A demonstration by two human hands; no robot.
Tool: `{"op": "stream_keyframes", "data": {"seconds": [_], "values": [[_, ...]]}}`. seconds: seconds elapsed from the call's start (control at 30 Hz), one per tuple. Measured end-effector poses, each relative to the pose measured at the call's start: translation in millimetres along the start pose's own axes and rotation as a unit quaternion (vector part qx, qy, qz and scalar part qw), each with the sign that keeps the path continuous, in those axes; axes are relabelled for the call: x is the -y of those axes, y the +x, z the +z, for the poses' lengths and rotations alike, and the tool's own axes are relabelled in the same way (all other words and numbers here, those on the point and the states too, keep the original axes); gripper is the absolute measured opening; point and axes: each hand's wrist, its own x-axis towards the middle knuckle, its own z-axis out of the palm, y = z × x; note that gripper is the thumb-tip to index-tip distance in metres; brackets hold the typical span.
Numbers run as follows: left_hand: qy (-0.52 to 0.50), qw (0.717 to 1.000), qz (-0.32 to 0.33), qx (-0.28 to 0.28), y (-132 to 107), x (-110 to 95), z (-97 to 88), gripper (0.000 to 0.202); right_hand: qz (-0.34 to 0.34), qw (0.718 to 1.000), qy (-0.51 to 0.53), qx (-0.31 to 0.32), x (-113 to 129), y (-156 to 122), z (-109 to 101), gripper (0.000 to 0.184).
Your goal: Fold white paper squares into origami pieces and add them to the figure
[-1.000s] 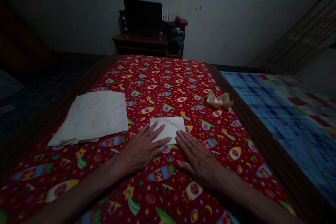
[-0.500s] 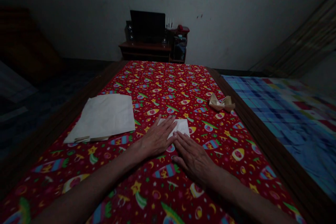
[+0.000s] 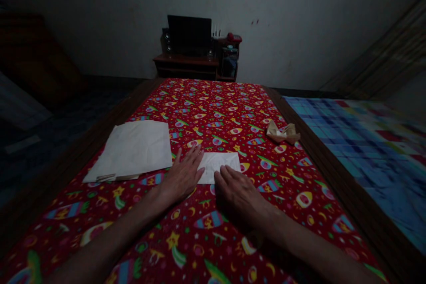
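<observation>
A small folded white paper (image 3: 222,164) lies flat on the red patterned cloth (image 3: 213,111). My left hand (image 3: 182,175) lies flat with fingers stretched out, covering the paper's left edge. My right hand (image 3: 237,191) rests palm down, fingers apart, its fingertips on the paper's near edge. Neither hand grips anything.
A stack of larger white sheets (image 3: 133,151) lies to the left. A crumpled tan folded paper (image 3: 282,132) sits near the cloth's right edge. A blue checkered mattress (image 3: 359,142) lies to the right. A dark cabinet with a screen (image 3: 189,44) stands against the far wall.
My left hand has slid left across the small paper to its left edge, uncovering more of it. My right hand has stayed at the near edge. The view has shifted slightly.
</observation>
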Motion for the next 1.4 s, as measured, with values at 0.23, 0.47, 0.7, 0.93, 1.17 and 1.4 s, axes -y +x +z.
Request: {"op": "stream_keyframes", "data": {"seconds": [0.23, 0.47, 0.7, 0.93, 1.17, 1.4], "values": [[-0.086, 0.993, 0.072, -0.038, -4.4, 1.1, -1.0, 0.041, 0.016, 0.998, -0.052, 0.036, 19.8, 28.0, -17.4, 0.035], [-0.137, 0.987, 0.081, 0.003, -2.7, -1.7, -9.1, 0.040, 0.075, 0.997, -0.026, -0.005, 26.8, 27.0, 4.4, 0.036], [-0.141, 0.977, 0.150, 0.045, -9.1, 11.5, -20.0, 0.054, -0.011, 0.993, 0.097, -0.063, 0.8, 20.5, -8.9, 0.023], [-0.115, 0.957, 0.261, -0.058, -7.3, 2.1, -20.0, 0.032, -0.042, 0.963, 0.235, -0.126, -36.3, -5.6, -6.8, 0.022], [-0.071, 0.953, 0.261, -0.140, -21.8, -32.1, -25.5, 0.023, -0.008, 0.989, 0.123, -0.084, -23.8, -30.1, -18.8, 0.023], [-0.248, 0.955, 0.148, -0.074, -22.7, -28.9, -23.7, 0.015, 0.100, 0.938, 0.310, -0.121, -20.5, -40.2, -13.5, 0.022]]}}
